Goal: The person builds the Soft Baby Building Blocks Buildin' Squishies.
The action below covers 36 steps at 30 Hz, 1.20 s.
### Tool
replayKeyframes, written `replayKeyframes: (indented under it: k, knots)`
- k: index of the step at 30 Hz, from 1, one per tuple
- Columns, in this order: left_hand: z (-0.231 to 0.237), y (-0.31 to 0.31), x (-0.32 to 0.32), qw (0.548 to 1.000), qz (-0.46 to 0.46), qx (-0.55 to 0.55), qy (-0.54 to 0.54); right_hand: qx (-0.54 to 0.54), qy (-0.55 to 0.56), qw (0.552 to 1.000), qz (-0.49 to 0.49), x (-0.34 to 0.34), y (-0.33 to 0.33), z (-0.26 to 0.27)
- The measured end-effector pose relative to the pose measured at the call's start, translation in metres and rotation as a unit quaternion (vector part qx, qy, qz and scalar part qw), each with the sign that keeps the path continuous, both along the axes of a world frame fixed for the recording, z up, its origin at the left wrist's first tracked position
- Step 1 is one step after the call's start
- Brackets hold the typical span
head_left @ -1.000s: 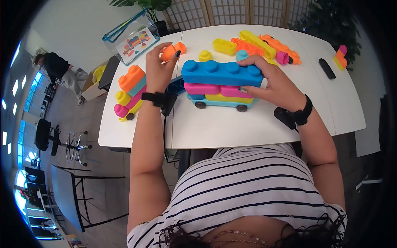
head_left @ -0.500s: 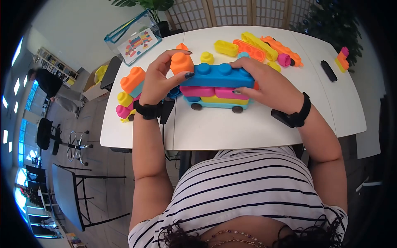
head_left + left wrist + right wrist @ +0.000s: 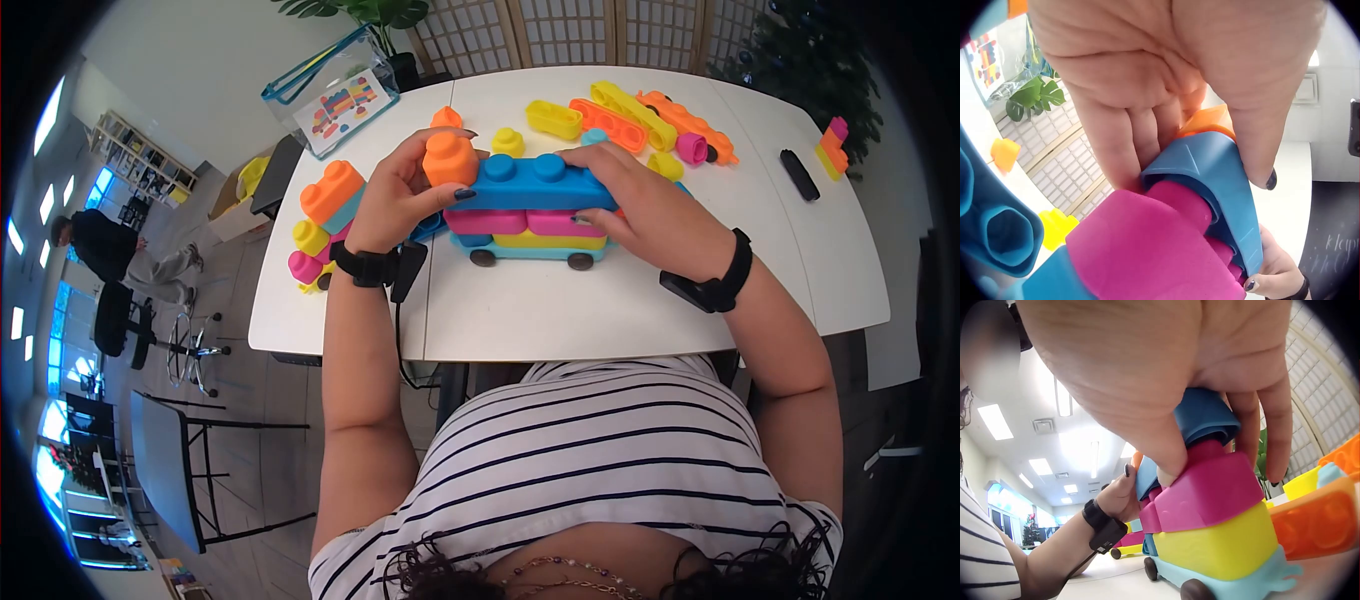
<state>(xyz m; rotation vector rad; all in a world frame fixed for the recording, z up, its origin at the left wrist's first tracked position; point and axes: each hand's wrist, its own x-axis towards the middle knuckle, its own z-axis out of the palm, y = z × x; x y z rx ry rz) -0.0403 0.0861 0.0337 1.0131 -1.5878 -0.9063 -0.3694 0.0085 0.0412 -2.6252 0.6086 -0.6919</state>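
A stacked toy car has a light blue wheeled base point(image 3: 530, 253), a yellow block point(image 3: 550, 240) and pink blocks point(image 3: 487, 222). Across its top lies a long blue block point(image 3: 540, 192); in the wrist views its hollow underside sits partly over the pink studs. An orange block point(image 3: 450, 160) stands on the blue block's left end. My left hand point(image 3: 400, 195) grips that end, thumb in front and fingers behind, close around the orange block. My right hand point(image 3: 655, 205) holds the other end, its thumb point(image 3: 1169, 465) low by the pink block.
Left of the car stands another block stack point(image 3: 330, 195). Loose yellow point(image 3: 553, 119) and orange pieces point(image 3: 607, 125) lie behind. A clear bag point(image 3: 335, 95) is at the back left; a black object point(image 3: 799, 175) and a small stack point(image 3: 832, 150) are at the right.
My left hand has brought the orange block from the left onto the long blue block's end. The blue block has come down lower over the pink blocks.
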Motion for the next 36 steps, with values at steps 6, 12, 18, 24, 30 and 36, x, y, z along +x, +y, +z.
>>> replayKeyframes:
  k: [6, 12, 18, 24, 30, 36]
  knots:
    - [0.000, 0.013, -0.005, 0.999, 0.024, -0.002, -0.032, 0.016, 0.012, 1.000, 0.020, 0.000, 0.000, 0.006]
    - [-0.008, 0.022, -0.010, 0.998, 0.058, 0.018, -0.021, -0.037, 0.076, 0.996, 0.002, 0.003, 0.008, 0.013]
    - [-0.020, 0.021, -0.011, 0.999, 0.047, 0.014, -0.019, -0.039, -0.021, 0.998, 0.054, -0.002, -0.008, -0.006]
    - [-0.018, 0.029, -0.022, 0.991, 0.097, 0.026, -0.092, 0.002, 0.042, 0.999, 0.004, -0.008, 0.002, -0.005]
    - [-0.010, 0.041, 0.017, 0.899, 0.241, -0.014, -0.366, 0.021, 0.019, 0.999, 0.030, -0.035, -0.008, 0.004]
    - [-0.013, 0.028, 0.001, 0.799, 0.294, 0.089, -0.517, 0.074, 0.021, 0.996, 0.036, -0.079, -0.017, 0.012]
